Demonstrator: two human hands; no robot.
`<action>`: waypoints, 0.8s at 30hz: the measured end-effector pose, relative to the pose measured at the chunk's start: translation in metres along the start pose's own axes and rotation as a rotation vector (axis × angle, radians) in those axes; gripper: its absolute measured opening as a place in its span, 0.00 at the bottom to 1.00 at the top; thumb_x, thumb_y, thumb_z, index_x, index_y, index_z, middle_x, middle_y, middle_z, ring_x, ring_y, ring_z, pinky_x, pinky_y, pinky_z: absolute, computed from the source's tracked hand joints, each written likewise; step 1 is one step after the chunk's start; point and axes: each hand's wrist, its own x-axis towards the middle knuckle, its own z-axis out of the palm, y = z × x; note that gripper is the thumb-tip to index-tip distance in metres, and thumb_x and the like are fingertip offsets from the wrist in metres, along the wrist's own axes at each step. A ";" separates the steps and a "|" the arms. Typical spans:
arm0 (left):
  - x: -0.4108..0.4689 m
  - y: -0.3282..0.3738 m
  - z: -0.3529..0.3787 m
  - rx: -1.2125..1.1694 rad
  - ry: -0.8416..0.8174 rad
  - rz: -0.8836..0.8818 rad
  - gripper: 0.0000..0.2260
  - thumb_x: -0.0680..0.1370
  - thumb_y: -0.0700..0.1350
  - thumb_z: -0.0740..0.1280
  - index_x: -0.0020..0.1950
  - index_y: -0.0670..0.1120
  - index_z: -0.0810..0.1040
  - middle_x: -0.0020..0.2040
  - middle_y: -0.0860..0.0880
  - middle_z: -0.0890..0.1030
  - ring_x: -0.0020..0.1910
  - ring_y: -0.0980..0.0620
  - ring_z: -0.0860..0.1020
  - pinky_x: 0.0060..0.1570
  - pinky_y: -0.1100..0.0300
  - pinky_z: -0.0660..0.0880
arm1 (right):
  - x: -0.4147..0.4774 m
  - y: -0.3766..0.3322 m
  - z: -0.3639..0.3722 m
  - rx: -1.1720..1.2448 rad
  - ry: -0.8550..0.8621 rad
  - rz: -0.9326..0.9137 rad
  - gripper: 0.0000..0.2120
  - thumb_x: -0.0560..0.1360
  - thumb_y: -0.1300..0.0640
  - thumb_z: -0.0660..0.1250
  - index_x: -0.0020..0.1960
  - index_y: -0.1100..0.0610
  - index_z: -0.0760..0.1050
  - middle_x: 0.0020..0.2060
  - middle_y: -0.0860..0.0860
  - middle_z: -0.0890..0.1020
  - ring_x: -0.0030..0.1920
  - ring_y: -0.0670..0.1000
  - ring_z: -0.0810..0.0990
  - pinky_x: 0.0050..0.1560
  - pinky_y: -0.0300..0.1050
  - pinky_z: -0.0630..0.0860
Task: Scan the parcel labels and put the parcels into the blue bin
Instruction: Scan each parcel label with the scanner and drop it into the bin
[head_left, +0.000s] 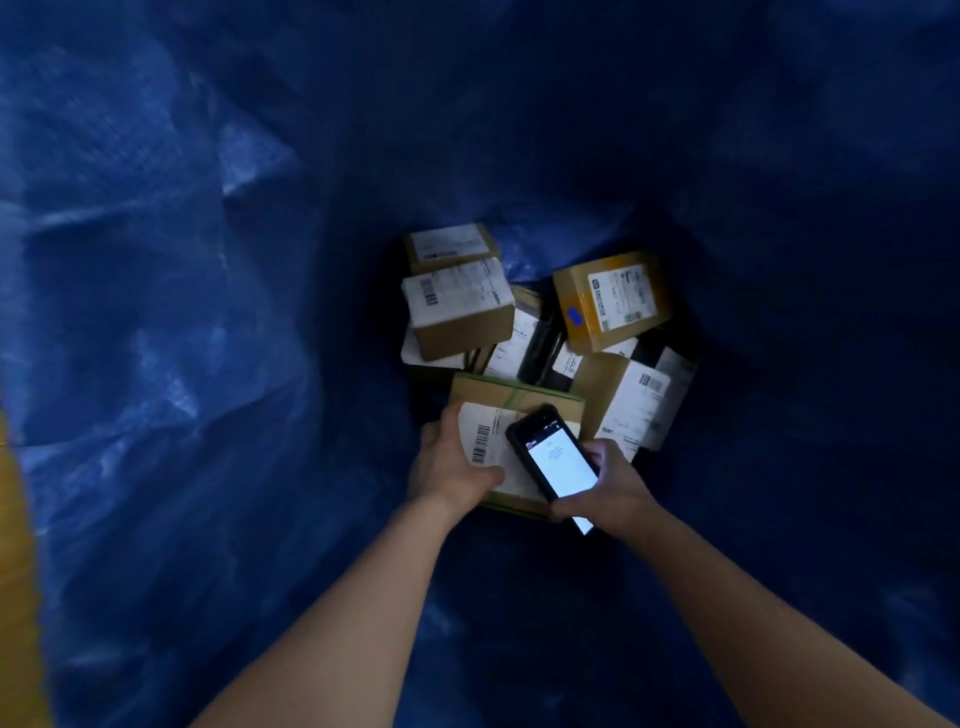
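Grip: left hand (451, 464) clasps the parcel (511, 415) by its near-left edge, thumb on the label (485, 441); right hand (613, 483) closed round the scanner (553, 454).
Parcel: low inside the blue bin (156, 312), just nearer than the boxes (519, 322) piled there.
Handling: stiff cardboard, likely light; take it by its edges.
Arms: both stretched down towards the parcel.

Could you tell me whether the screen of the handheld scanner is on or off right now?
On. The scanner in the right hand shows a brightly lit white screen, glowing against the dim blue bin.
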 end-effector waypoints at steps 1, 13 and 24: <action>0.000 0.003 0.001 0.012 -0.014 0.007 0.43 0.69 0.43 0.75 0.75 0.61 0.54 0.66 0.48 0.67 0.60 0.46 0.73 0.55 0.57 0.73 | -0.001 -0.001 0.000 -0.041 0.013 0.006 0.44 0.58 0.59 0.79 0.69 0.51 0.61 0.57 0.49 0.72 0.57 0.51 0.72 0.51 0.47 0.76; -0.097 0.087 -0.038 0.239 -0.021 0.154 0.33 0.75 0.44 0.69 0.75 0.55 0.58 0.68 0.44 0.69 0.64 0.42 0.72 0.62 0.46 0.72 | -0.143 -0.030 -0.052 -0.095 0.179 -0.025 0.42 0.57 0.55 0.77 0.67 0.47 0.61 0.52 0.44 0.74 0.53 0.50 0.74 0.60 0.52 0.72; -0.296 0.179 -0.088 0.364 -0.028 0.439 0.15 0.77 0.44 0.67 0.63 0.55 0.73 0.50 0.57 0.76 0.47 0.59 0.76 0.47 0.63 0.76 | -0.392 -0.005 -0.135 0.244 0.479 -0.225 0.43 0.48 0.50 0.72 0.63 0.47 0.66 0.55 0.44 0.74 0.53 0.48 0.75 0.50 0.49 0.78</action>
